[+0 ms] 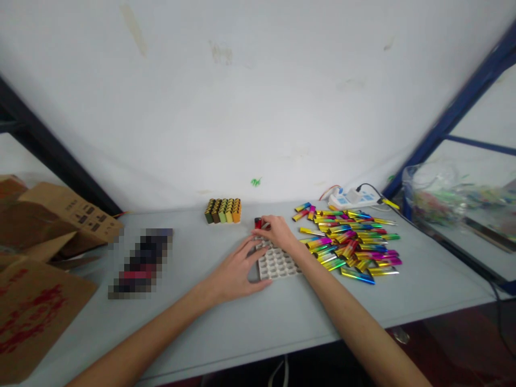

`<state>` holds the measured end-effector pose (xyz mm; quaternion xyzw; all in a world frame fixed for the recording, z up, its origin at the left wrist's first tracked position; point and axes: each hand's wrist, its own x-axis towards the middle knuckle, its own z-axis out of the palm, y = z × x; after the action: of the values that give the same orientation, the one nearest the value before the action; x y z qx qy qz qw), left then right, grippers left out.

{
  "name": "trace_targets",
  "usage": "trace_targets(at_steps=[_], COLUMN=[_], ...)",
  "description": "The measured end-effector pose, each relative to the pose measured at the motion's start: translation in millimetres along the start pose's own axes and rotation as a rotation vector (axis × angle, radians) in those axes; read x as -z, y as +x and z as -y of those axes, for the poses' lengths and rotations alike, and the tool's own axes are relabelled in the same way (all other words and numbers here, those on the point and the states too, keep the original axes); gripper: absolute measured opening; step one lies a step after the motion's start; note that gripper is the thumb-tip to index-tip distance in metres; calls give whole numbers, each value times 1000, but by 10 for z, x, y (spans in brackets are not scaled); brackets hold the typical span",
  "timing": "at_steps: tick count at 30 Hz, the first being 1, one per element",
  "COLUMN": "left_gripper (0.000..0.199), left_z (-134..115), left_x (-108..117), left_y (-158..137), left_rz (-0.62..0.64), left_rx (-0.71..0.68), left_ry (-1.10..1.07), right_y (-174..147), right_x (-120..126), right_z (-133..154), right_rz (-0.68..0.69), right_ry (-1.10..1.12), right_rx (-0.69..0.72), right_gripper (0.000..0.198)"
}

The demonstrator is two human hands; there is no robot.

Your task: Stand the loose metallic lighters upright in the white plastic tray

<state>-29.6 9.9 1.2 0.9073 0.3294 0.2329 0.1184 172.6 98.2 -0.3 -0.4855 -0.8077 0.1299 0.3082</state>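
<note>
One tray [279, 264], left hand [234, 273] at left edge

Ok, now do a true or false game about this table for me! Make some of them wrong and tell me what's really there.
1. The right hand holds a small red piece. True.
2. The shiny pile lies to the right of the white tray. True.
3. The left hand is deep in the shiny pile. False: it is at the left side of the white tray.
4. The power strip is on the left of the picture. False: it is on the right, near the wall.
5. The cardboard boxes are on the left of the picture. True.
</note>
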Motion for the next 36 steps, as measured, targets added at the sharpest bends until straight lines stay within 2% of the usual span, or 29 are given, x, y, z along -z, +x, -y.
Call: trace_targets(at_steps=[4,8,10,13,15,18,21,24,27,33,36], left_gripper=[69,67,66,64,66,67,68,69,69,70,69], left_z=[16,45,60,78,90,114,138,146,136,115,94], left_x=[10,46,65,74,70,61,60,67,77,92,101], left_y=[17,48,64,78,82,81,75,69,64,34,27], left_rz=[-11,5,7,-12,-24,-28,-18,-11,9,29,31], left_rx=[-38,-63,-78,-88,-87,-88,-84,-73,-65,-50,-49], left_ry=[66,99,104,98,83,57,42,31,34,29,27], right_y=[42,75,54,-56,-173,-367,-515,-566,-533,-435,-399], right_x=[36,132,239,500,719,1034,1222,1231,1144,998,911], right_z=[66,109,59,-127,-302,-571,-768,-844,-799,-503,-327], right_rz=[69,115,132,131,93,72,144,194,180,1,-71], right_ry=[-15,-64,-17,143,149,1,-131,-184,-199,-50,-9], right_rx=[-13,38,73,106,77,-5,-76,-149,-124,-85,49], right_gripper=[28,26,30,37,36,18,21,19,10,18,22])
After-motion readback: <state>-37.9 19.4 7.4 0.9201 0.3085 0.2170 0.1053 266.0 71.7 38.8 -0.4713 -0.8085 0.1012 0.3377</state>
